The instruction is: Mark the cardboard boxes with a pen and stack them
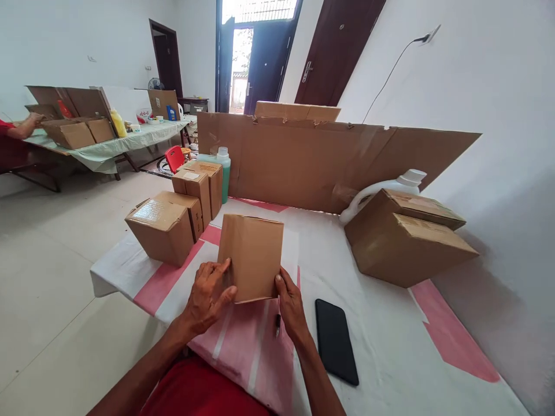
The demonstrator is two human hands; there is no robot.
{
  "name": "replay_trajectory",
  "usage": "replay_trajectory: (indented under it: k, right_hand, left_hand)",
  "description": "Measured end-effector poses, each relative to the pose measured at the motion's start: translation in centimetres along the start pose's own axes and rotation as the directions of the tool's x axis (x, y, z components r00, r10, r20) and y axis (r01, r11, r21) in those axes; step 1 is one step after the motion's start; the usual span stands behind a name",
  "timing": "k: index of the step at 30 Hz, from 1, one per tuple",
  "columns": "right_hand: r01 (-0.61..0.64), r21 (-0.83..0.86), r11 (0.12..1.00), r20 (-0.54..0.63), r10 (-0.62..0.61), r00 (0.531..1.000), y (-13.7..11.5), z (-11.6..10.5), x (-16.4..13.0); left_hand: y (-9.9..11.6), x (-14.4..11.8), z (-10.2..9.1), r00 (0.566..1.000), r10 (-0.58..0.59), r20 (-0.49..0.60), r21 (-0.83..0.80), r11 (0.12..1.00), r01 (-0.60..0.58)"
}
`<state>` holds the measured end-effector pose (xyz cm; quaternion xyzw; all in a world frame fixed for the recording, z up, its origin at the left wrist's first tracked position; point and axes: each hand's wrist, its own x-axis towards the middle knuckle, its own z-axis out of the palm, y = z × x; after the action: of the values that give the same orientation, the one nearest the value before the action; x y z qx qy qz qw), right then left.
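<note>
White walls (108, 34), a socket (430, 37) with plugged-in black cable (387, 82) on the right one; floor (60, 248) of pale, glossy tiles. Far centre, a dark double door (271, 72), partly open, daylight in the gap and through the barred window (266, 9) above; brown door (332, 58) to its right, dark-framed doorway (165, 55) to its left. Furniture: near table (385, 358) under white-and-pink cloth, long table (145, 142) under pale green cover at far left, red chair (174, 158) between.

Black phone (337, 342) laid flat on striped tablecloth (381, 335). Cardboard panel (295, 164) stood along cloth's far side. Green bottle (226, 180) set near panel's left end. Black plug (420, 39) fitted into wall socket (432, 33).
</note>
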<state>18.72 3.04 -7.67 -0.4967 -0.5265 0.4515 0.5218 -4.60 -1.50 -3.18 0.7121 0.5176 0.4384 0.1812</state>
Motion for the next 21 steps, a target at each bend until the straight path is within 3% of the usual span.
replay_trajectory:
  k: [4, 10, 15, 18, 21]
  right_hand:
    - [-0.118, 0.105, 0.987, 0.119, 0.105, 0.987, 0.0, -0.8, 0.8]
    - [-0.274, 0.22, 0.936, 0.139, 0.248, 0.959, 1.2, -1.2, -0.4]
    - [-0.18, 0.417, 0.891, 0.132, 0.137, 0.982, 0.7, -1.4, -1.7]
    - [-0.095, 0.336, 0.937, 0.076, 0.074, 0.994, -0.4, -0.8, -1.6]
    - [-0.033, 0.189, 0.981, 0.005, 0.032, 0.999, -2.2, 0.5, -1.6]
  left_hand:
    - [0.8, 0.4, -0.6, 0.982, 0.167, 0.092, 0.142, 0.974, -0.179]
    - [0.4, 2.4, -1.8, 0.944, 0.123, 0.307, 0.134, 0.976, -0.171]
    - [-0.3, 4.4, -2.1, 0.927, 0.108, 0.36, 0.178, 0.967, -0.182]
    - [-0.7, 6.0, -2.1, 0.943, 0.093, 0.319, 0.128, 0.982, -0.14]
    - [-0.8, 7.8, -2.0, 0.972, 0.06, 0.225, -0.035, 0.998, -0.054]
